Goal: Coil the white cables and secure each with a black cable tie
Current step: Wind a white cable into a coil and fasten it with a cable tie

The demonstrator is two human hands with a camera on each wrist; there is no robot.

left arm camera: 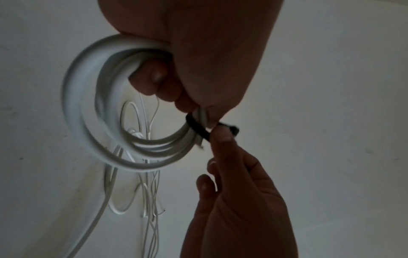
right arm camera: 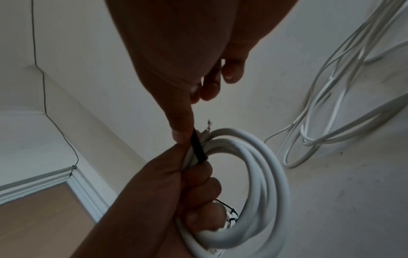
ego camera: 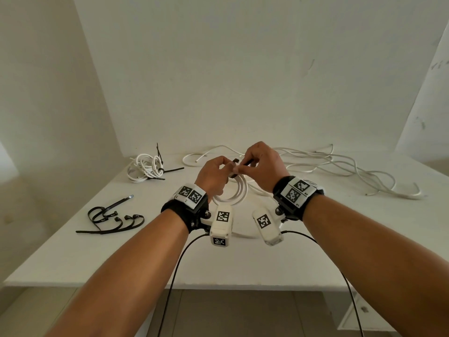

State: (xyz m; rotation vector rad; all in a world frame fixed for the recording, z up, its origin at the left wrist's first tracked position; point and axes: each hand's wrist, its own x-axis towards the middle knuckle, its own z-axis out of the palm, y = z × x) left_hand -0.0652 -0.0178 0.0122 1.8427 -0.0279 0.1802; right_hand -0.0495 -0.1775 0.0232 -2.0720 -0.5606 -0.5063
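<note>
The coiled white round cable [left arm camera: 92,111] is gripped above the table by the left hand [ego camera: 213,176]; a black plastic cable tie [left arm camera: 198,130] (wrapped round it) is pinched by the right hand [ego camera: 261,166]. Strands should be kept bunched while the tail is threaded.

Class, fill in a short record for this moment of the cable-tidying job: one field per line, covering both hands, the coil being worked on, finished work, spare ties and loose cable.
left hand: grips the white coil, held above the table
right hand: pinches the black cable tie wrapped round the coil
finished bundle: far left, already tied
spare ties: near left on the table
loose cable: uncoiled, far right
stage: tie round the coil; whether it is fastened cannot be told
</note>
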